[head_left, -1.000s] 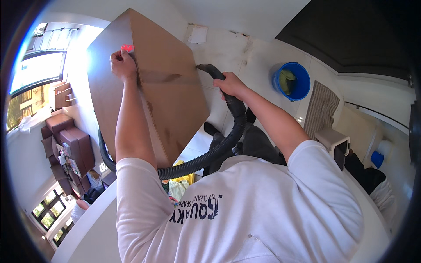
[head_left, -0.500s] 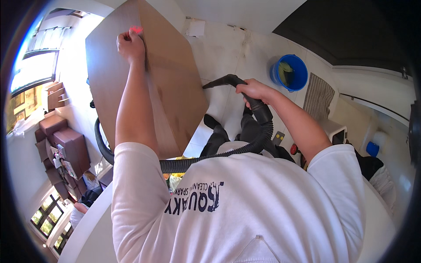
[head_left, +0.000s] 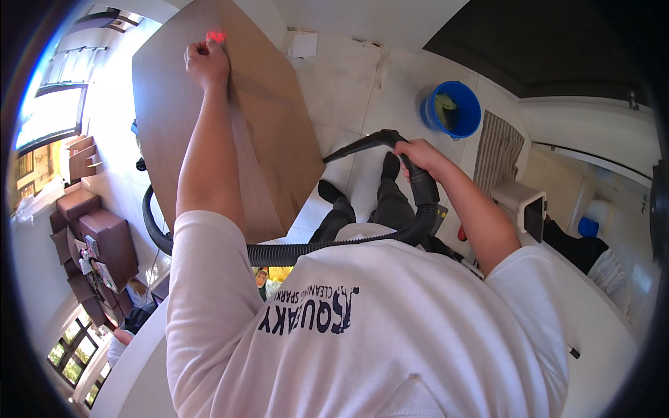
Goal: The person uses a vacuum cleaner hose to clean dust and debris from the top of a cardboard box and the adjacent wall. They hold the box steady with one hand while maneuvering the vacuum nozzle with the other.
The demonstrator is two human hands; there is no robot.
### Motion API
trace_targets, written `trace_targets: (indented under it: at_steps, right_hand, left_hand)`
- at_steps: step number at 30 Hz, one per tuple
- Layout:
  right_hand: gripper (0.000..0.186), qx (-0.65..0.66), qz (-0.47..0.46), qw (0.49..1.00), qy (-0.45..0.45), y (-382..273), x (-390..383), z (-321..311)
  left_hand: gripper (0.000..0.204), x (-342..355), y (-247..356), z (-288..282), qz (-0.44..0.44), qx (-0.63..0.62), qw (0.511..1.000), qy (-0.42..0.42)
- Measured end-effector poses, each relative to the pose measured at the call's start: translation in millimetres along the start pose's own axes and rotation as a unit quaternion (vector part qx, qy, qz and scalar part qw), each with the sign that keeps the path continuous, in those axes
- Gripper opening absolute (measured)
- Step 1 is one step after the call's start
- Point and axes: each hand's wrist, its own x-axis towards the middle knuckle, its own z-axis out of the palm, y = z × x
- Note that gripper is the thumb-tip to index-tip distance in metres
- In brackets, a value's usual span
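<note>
A vacuum cleaner hose handle (head_left: 423,182) is wrapped in the fingers of my right hand (head_left: 421,159). Its black angled nozzle (head_left: 359,144) points left, with the tip at the right edge of a large brown wooden cabinet (head_left: 275,132). The ribbed black hose (head_left: 327,249) loops across my front toward the left. My left hand (head_left: 208,64) is raised over the cabinet with its fingers curled together at the seam between two wooden faces. A red glow (head_left: 216,36) shows just beyond those fingertips; what they pinch is hidden.
On the tiled floor to the right stands a blue bucket (head_left: 451,109) with a greenish cloth inside, beside a striped grey mat (head_left: 499,148). A white box-like bin (head_left: 521,205) is nearer me. Brown cardboard boxes (head_left: 104,237) are stacked at far left. My feet are below the nozzle.
My right hand and the hose handle have shifted slightly right and down in view. The nozzle tip stays by the cabinet's edge. My left hand keeps its place at the seam.
</note>
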Motion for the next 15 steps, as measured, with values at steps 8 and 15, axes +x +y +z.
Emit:
trace_targets:
  at_steps: [8,15]
  right_hand:
    - [0.023,0.015,-0.083,0.996,0.037,-10,8,2]
    - [0.023,-0.041,-0.126,0.99,0.052,-37,17,15]
  left_hand:
    - [0.022,-2,8,-6,-0.026,-0.01,1.0,0.0]
    - [0.022,-2,10,-4,-0.029,-0.01,1.0,-0.002]
